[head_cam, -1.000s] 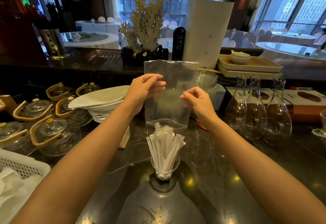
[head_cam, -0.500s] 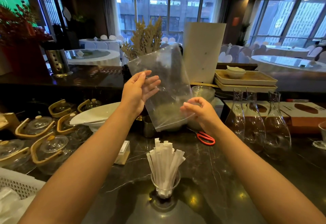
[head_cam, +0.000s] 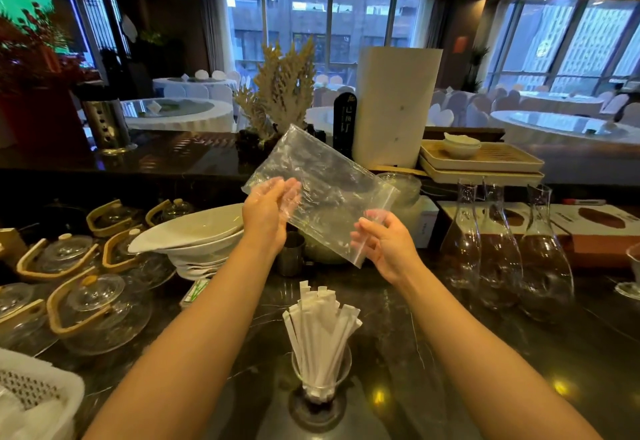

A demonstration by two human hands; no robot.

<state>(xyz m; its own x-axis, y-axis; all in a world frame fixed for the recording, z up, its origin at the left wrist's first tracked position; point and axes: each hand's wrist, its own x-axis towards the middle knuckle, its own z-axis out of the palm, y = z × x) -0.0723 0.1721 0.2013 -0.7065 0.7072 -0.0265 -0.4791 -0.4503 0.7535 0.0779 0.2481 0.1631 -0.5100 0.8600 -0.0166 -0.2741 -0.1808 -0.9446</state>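
Observation:
A clear plastic zip bag (head_cam: 322,194) hangs in the air above the dark counter, tilted so its sealed strip points down to the right. My left hand (head_cam: 268,209) holds its upper left end, the fingertips showing through the film. My right hand (head_cam: 384,244) pinches the lower right corner by the zip strip. Below the bag, near me, a small glass (head_cam: 322,375) holds several white paper-wrapped sticks (head_cam: 320,329).
Glass teapots with wooden handles (head_cam: 88,304) crowd the left, beside stacked white bowls (head_cam: 194,235) and a white basket (head_cam: 38,394). Three glass carafes (head_cam: 502,249) stand at right, with boxes behind. Stacked trays (head_cam: 481,162) and a white cylinder (head_cam: 394,107) sit on the ledge.
The bag has swung from upright to a slant, its top going left and down. My left hand moved under its upper end; my right hand shifted to the zip corner.

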